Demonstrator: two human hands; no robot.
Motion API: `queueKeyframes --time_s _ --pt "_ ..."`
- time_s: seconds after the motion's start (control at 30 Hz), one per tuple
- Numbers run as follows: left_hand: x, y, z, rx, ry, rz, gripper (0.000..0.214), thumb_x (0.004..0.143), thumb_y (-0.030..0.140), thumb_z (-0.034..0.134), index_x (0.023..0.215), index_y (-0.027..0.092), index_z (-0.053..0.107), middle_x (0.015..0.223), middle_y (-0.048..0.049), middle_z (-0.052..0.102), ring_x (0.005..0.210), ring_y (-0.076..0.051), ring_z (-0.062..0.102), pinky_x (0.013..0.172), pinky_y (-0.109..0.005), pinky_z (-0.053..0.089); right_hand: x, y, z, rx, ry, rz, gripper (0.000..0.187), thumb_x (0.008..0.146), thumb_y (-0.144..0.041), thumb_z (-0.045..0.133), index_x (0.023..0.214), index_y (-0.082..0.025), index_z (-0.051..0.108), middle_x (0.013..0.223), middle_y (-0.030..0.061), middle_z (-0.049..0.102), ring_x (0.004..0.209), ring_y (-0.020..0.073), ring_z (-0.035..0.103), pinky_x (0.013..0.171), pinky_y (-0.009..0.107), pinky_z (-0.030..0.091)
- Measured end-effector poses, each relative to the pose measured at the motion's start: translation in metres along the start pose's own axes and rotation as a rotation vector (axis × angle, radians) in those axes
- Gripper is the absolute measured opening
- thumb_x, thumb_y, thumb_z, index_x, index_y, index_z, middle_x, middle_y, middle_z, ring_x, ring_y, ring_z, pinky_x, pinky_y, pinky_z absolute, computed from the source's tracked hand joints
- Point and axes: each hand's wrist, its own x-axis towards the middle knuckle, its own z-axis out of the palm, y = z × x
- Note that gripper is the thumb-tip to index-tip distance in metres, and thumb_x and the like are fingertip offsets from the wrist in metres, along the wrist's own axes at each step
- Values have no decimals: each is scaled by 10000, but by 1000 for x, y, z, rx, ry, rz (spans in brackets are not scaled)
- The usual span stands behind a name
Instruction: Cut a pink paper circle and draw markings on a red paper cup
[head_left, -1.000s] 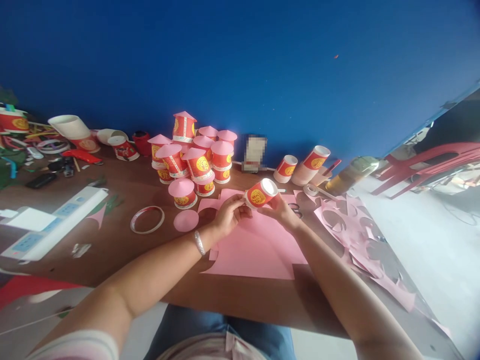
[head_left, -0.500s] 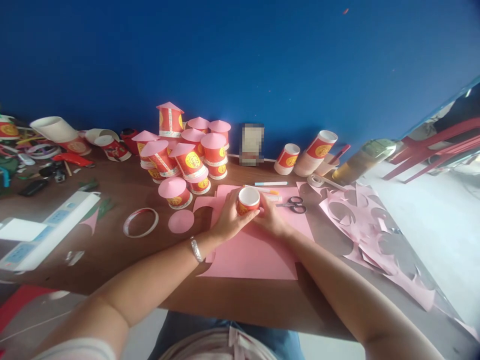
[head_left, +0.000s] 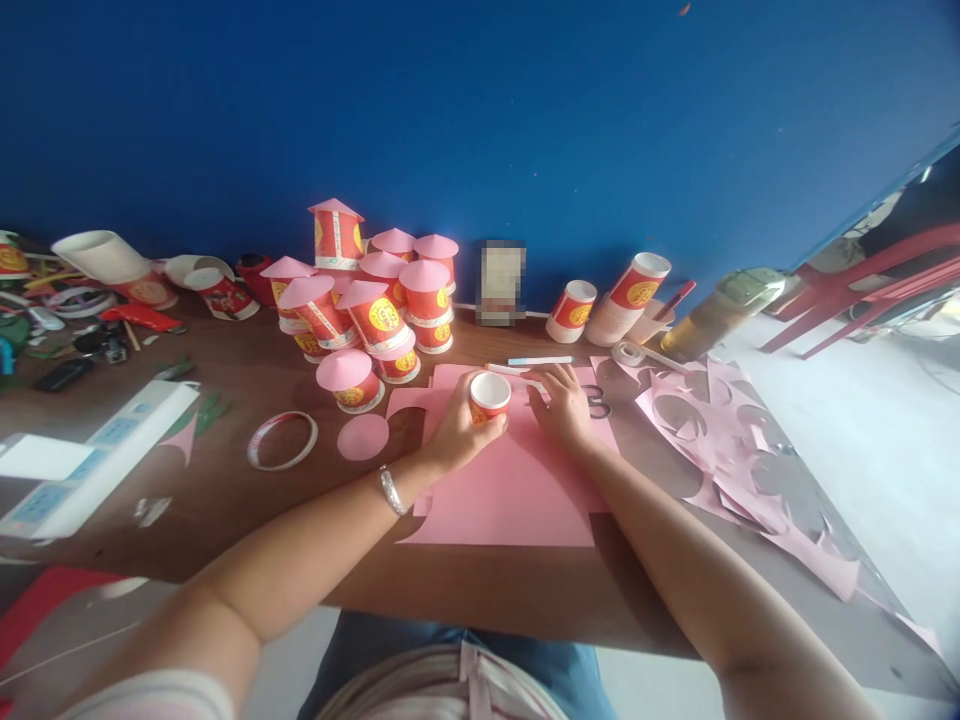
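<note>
My left hand [head_left: 459,430] is closed round a red paper cup [head_left: 489,392] with a white inside and a yellow emblem, its mouth upward, above the pink paper sheets [head_left: 495,510]. To its right, my right hand [head_left: 566,408] reaches over the upper part of the paper, thumb and fingers apart. Under those fingers lie markers, partly covered; whether the hand touches one I cannot tell. A marker with a blue end [head_left: 541,360] lies just beyond the fingertips. Dark-handled scissors [head_left: 598,402] show beside the right hand, their blades hidden by it.
Red cups with pink cone roofs [head_left: 343,370] stand stacked at left. Nearby are a pink disc [head_left: 363,437], a tape roll [head_left: 282,441] and a power strip [head_left: 112,440]. At right are cup stacks [head_left: 637,285], a bottle [head_left: 720,312] and pink paper scraps [head_left: 720,440]. A phone [head_left: 501,283] leans on the wall.
My right hand has let go of the cup and moved right and forward over the markers and scissors. The cup stays in my left hand, shifted slightly left.
</note>
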Motion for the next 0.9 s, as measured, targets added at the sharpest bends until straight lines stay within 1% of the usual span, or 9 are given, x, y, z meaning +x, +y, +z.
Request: queueKeyframes --time_s 0.07,0.17,0.27,0.37,0.5,0.6,0.67,0.73,0.9 --pt "0 0 1 -6 -41 -23 514 773 277 824 1225 217 586 1153 -87 677 1089 -276 655 1003 -427 546 1 5 3 -107 -12 10 289 984 -222 553 1128 -251 802 1225 125 749 1171 340 627 1040 522 574" --pt "0 0 1 -27 -90 -40 505 755 247 834 1204 212 606 1160 -98 673 1121 -295 652 1038 -449 535 2 12 5 -174 -59 14 268 962 -217 594 1123 -238 808 1239 137 734 1180 346 601 1048 522 564" --pt "0 2 1 -54 -94 -41 561 717 210 851 1226 213 613 1166 -101 680 1166 -309 651 1081 -462 522 2 13 5 -186 -62 8 288 948 -191 592 1137 -251 801 1232 132 725 1183 347 586 1048 523 561" --pt "1 3 0 -57 -99 -27 604 694 171 838 1251 213 609 1189 -103 682 1179 -309 658 1101 -467 519 0 11 6 -195 -38 4 282 939 -192 600 1131 -257 796 1272 135 710 1188 354 579 1042 531 559" --pt "2 2 0 -37 -118 -2 586 697 136 795 1243 220 598 1202 -103 681 1155 -300 671 1090 -466 540 -1 9 6 -203 -38 18 280 931 -185 610 1126 -268 794 1294 134 706 1201 362 574 1051 545 545" --pt "3 0 1 10 -95 22 596 702 139 785 1258 220 587 1235 -114 676 1196 -312 661 1129 -484 523 0 9 5 -210 -54 40 270 939 -169 592 1094 -262 793 1298 141 703 1208 366 576 1052 548 539" --pt "3 -2 0 13 -88 21 613 701 159 798 1271 218 580 1248 -117 676 1216 -317 656 1145 -488 514 0 9 5 -212 -60 52 269 941 -161 580 1087 -247 789 1294 149 702 1204 365 582 1053 544 539" --pt "3 -3 -2 -27 -81 -3 601 713 204 816 1266 220 581 1245 -111 685 1209 -313 658 1114 -473 531 0 10 5 -202 -57 54 280 937 -159 578 1109 -239 785 1285 151 705 1193 362 589 1054 538 540" --pt "7 -3 -9 -272 -52 -121 548 770 397 843 1228 209 609 1178 -87 715 1120 -271 666 974 -393 558 -1 11 7 -153 -29 51 321 942 -193 578 1201 -234 762 1245 155 719 1189 371 595 1048 538 540"
